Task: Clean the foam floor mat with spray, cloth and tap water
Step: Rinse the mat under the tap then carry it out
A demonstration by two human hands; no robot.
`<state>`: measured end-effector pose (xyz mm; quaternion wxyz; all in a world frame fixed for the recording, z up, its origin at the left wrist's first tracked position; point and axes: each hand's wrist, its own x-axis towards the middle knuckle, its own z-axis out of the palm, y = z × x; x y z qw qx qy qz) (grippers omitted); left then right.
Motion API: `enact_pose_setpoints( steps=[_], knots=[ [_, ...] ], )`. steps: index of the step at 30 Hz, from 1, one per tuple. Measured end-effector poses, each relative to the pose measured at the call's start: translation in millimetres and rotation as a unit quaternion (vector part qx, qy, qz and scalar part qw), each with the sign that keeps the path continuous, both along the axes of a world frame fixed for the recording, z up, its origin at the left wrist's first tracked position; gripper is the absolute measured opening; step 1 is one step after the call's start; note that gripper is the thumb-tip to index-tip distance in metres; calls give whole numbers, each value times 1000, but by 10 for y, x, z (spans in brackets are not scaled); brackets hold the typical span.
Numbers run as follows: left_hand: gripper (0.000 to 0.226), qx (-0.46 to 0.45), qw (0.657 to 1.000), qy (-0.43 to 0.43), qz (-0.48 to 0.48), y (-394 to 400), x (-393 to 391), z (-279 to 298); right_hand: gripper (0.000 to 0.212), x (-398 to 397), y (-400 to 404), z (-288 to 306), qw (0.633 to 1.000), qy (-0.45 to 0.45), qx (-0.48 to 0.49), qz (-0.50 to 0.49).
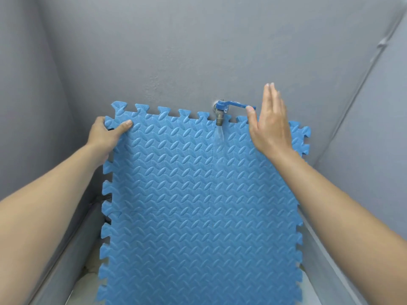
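One blue foam floor mat (198, 194) with jigsaw-toothed edges and a raised leaf pattern stands upright against the grey wall (198, 51), and its bottom edge runs out of the picture, so where it rests cannot be seen. The left hand (108, 133) has its grip closed on the mat's upper left corner: the thumb lies across the front face, while the other fingers are hidden behind the foam. Just inward of the right hand (271, 126), one metal tap (219, 116) pokes out of the wall at the mat's top edge, with a single blue lever handle (236, 106) pointing sideways toward that hand. The right grip is open, fingers straight and together pointing up, and only the thumb tip touches the far end of the lever. The fingertips look slightly blurred. A thin clear stream of water (219, 137) falls from the spout down the front of the mat, below and inward of the right thumb; it is hard to follow once it meets the pattern, so how far it spreads cannot be made out. The mat's upper right corner is partly covered by the right hand and wrist. Both forearms are bare and cut off at the frame's lower corners. Beneath the left forearm, a pale patch of floor (88, 278) shows beside the mat, too dim to read in detail.
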<state>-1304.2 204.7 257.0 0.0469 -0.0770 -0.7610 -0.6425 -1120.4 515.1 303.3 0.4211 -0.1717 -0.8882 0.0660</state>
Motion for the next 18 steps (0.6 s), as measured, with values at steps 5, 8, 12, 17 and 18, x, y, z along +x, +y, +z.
enact_pose_setpoints(
  steps=[5, 8, 12, 17, 18],
  knots=[
    [60, 2, 1000, -15, -8, -28, 35, 2, 47, -326, -36, 305, 988, -153, -1, -20],
    [57, 6, 1000, -10, -9, -26, 68, -16, 42, -403, -49, 326, 982, -174, 13, -73],
    [58, 2, 1000, -15, -10, -33, 62, -31, 41, -400, -101, 354, 978, -193, 17, -80],
    [58, 2, 1000, -14, -7, -6, 48, -44, 37, -393, -120, 331, 977, -207, 3, -52],
    [57, 1, 1000, -13, -7, -7, 44, -45, 33, -388, -105, 307, 978, -205, 6, -36]
  ],
)
